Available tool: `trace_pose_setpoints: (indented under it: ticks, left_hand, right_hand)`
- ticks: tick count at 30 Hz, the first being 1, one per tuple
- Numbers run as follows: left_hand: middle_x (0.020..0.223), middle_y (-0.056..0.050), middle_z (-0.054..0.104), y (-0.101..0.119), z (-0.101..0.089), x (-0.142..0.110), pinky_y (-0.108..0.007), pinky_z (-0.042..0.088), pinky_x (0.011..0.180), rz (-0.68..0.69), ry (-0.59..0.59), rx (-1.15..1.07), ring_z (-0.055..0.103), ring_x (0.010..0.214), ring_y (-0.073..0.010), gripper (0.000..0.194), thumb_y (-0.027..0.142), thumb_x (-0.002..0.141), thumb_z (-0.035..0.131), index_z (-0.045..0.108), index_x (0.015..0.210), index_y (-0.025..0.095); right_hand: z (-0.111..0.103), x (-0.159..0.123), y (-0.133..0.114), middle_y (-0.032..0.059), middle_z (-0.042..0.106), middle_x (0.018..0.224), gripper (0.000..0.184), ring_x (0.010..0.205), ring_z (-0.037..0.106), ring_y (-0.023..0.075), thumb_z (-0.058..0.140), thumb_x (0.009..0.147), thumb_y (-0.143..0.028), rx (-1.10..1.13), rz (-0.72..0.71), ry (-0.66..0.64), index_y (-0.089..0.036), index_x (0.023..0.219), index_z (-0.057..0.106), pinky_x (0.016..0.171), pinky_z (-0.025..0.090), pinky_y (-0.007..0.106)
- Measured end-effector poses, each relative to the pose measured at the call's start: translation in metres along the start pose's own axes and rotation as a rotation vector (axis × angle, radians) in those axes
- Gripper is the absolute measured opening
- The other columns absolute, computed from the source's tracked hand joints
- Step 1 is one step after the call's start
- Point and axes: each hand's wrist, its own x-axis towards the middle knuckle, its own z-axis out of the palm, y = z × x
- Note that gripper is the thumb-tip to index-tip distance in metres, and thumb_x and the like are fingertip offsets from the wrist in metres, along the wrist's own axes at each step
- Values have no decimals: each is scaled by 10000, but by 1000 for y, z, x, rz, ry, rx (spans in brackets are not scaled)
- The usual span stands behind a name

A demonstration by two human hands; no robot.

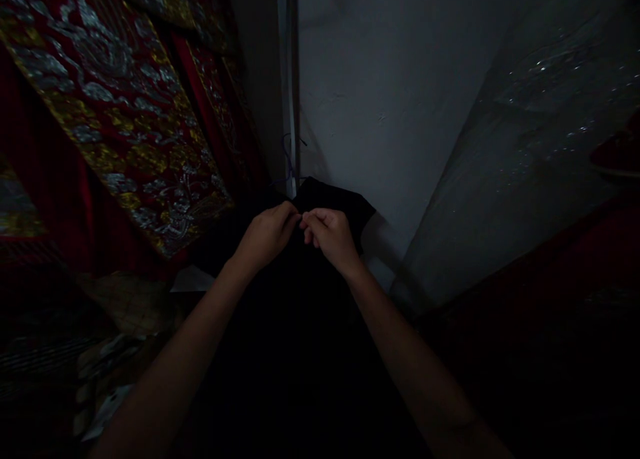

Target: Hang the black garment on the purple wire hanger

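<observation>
A black garment [330, 196], which looks like a short-sleeved top, hangs upright against the pole, its lower part lost in darkness. In front of its upper part my left hand [270, 232] is closed in a pinch, thumb against fingers. My right hand [327, 232] pinches as well, its fingertips almost meeting those of the left. Whatever lies between the fingertips is too small and dark to make out. A thin blue-purple cord [288, 156] is looped at the pole just above the garment.
A pale vertical pole [290, 79] stands before a grey wall [380, 99]. Red cloth with gold and silver embroidery [145, 126] hangs on the left. Clear plastic sheeting [540, 126] covers the right side. Folded fabrics [130, 299] lie at lower left.
</observation>
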Motion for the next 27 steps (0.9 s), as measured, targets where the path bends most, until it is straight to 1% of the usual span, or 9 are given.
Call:
trace_pose_setpoints:
  ticks: [2, 4, 7, 11, 17, 20, 23, 25, 27]
  left_hand:
    - [833, -22, 664, -2, -2, -1, -288, 424, 688, -5, -76, 20, 639, 755, -197, 100, 221, 989, 495, 594, 978, 210]
    - [842, -27, 654, -3, -5, -2, -296, 412, 701, 23, -76, 40, 630, 771, -203, 116, 226, 995, 469, 582, 975, 208]
    - [866, -43, 660, -1, -8, -1, -327, 408, 769, 47, -3, 90, 619, 811, -214, 141, 224, 996, 444, 575, 948, 202]
    - [847, -30, 678, 2, -3, -5, -379, 378, 856, 41, 81, 111, 612, 787, -206, 121, 226, 992, 465, 566, 932, 197]
    - [786, -8, 655, 3, 6, -10, -354, 393, 823, -37, 168, -1, 594, 750, -189, 108, 212, 966, 504, 575, 886, 198]
    - [739, 9, 607, 6, 1, -4, -293, 412, 720, -125, 300, -215, 578, 715, -164, 146, 270, 984, 504, 567, 869, 206]
    - [706, 20, 554, 5, -15, 5, -249, 415, 658, -204, 522, -428, 548, 686, -140, 210, 329, 986, 529, 553, 819, 204]
    - [686, 28, 537, -4, -31, 5, -230, 415, 653, -246, 640, -481, 526, 668, -124, 229, 348, 948, 602, 563, 780, 197]
    - [680, 38, 529, -18, -48, -6, -213, 416, 644, -327, 752, -562, 514, 651, -107, 215, 345, 897, 667, 584, 771, 193]
  right_hand:
    - [1, 2, 4, -27, 565, 452, 278, 372, 415, 74, 573, 846, -343, 29, 20, -18, -177, 638, 655, 417, 276, 214]
    - [4, 3, 7, -31, 557, 441, 283, 363, 407, 73, 576, 843, -349, 57, 55, -40, -178, 631, 650, 407, 264, 212]
    - [7, -1, 11, -35, 546, 425, 279, 364, 406, 74, 577, 844, -317, 30, 61, -36, -182, 606, 634, 414, 265, 210]
    - [9, -9, 16, -40, 536, 425, 287, 371, 414, 78, 552, 858, -263, -45, 32, -8, -191, 586, 608, 439, 292, 212]
    - [12, -6, 24, -41, 536, 426, 288, 382, 429, 82, 570, 849, -252, -34, 69, 7, -188, 570, 610, 453, 297, 214]
    - [18, -4, 41, -39, 548, 429, 257, 379, 430, 75, 576, 813, -246, 25, 174, -45, -175, 577, 646, 431, 271, 205]
    - [24, -15, 66, -33, 526, 386, 243, 349, 410, 74, 577, 753, -243, 57, 295, -113, -168, 531, 643, 401, 244, 202]
    - [26, -29, 79, -30, 514, 373, 242, 338, 406, 78, 574, 729, -275, 80, 327, -122, -173, 516, 628, 389, 247, 202]
    - [25, -45, 83, -29, 519, 384, 249, 345, 425, 83, 573, 725, -329, 115, 348, -125, -180, 532, 623, 390, 266, 200]
